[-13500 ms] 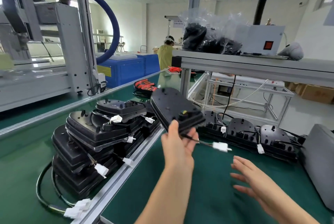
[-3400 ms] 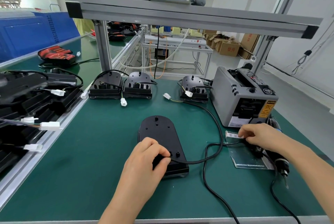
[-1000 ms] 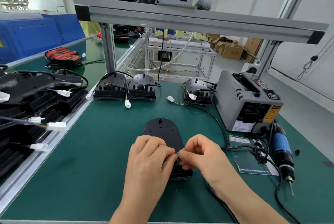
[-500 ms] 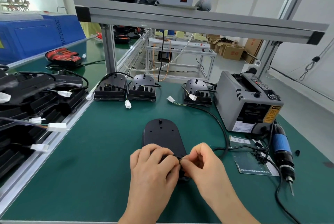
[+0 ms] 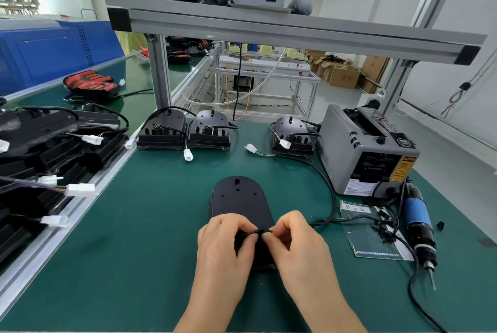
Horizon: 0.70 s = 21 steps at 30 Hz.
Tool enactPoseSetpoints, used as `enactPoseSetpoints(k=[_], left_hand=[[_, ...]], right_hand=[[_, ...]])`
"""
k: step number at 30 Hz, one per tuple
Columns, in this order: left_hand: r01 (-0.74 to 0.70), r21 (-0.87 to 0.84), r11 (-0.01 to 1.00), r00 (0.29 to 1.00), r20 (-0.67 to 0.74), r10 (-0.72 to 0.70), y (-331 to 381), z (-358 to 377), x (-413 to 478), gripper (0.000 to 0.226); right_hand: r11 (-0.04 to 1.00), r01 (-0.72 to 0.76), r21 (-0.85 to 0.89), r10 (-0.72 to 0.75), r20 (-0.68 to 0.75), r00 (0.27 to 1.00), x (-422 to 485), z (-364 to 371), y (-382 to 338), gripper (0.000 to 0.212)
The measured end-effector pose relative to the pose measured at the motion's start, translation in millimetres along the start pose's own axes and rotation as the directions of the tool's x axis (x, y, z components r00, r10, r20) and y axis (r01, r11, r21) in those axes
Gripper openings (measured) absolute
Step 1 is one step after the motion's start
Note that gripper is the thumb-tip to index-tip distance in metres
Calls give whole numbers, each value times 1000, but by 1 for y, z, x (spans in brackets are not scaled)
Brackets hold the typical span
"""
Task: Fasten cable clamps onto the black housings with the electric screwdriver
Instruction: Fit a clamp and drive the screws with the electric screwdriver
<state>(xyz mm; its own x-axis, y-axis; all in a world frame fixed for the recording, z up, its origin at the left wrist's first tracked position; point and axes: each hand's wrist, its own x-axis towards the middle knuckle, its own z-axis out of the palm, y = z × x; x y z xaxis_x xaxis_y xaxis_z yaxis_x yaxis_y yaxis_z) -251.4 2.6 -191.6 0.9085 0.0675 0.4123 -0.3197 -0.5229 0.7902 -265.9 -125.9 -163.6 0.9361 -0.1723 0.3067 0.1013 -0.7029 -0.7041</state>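
Note:
A black housing (image 5: pixel 238 197) lies flat on the green mat in front of me, its near end hidden under my hands. My left hand (image 5: pixel 224 248) and my right hand (image 5: pixel 297 242) meet over that end, fingertips pinching a small black cable clamp (image 5: pixel 258 231) around the black cable (image 5: pixel 326 190). The cable loops off to the right and back. The electric screwdriver (image 5: pixel 418 221), blue-bodied, lies on the mat at the right with its bit pointing toward me. Loose black clamps (image 5: pixel 383 233) sit on a clear sheet beside it.
Three housings (image 5: pixel 162 131) with white connectors stand along the back of the mat. A grey tape dispenser (image 5: pixel 367 150) stands at the right. Several stacked housings (image 5: pixel 40 144) fill the conveyor on the left. An aluminium frame (image 5: pixel 269 29) spans overhead.
Both hands have slid slightly toward me along the housing, still pinching the clamp at the cable. Earlier my right hand fetched it from near the screwdriver.

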Motion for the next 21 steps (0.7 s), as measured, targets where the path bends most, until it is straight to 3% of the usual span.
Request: enactPoseSetpoints(k=[9, 16, 21], left_hand=[[31, -98, 995, 999, -19, -33, 2, -1, 0, 36], [4, -76, 997, 1000, -4, -5, -1, -2, 0, 33], [5, -102, 995, 999, 51, 0, 0, -7, 1, 30]], right_hand=[[974, 197, -110, -201, -20, 979, 3, 3, 11, 21], [868, 395, -302, -428, -48, 903, 19, -6, 17, 21], [868, 442, -226, -443, 52, 895, 26, -8, 19, 28]])
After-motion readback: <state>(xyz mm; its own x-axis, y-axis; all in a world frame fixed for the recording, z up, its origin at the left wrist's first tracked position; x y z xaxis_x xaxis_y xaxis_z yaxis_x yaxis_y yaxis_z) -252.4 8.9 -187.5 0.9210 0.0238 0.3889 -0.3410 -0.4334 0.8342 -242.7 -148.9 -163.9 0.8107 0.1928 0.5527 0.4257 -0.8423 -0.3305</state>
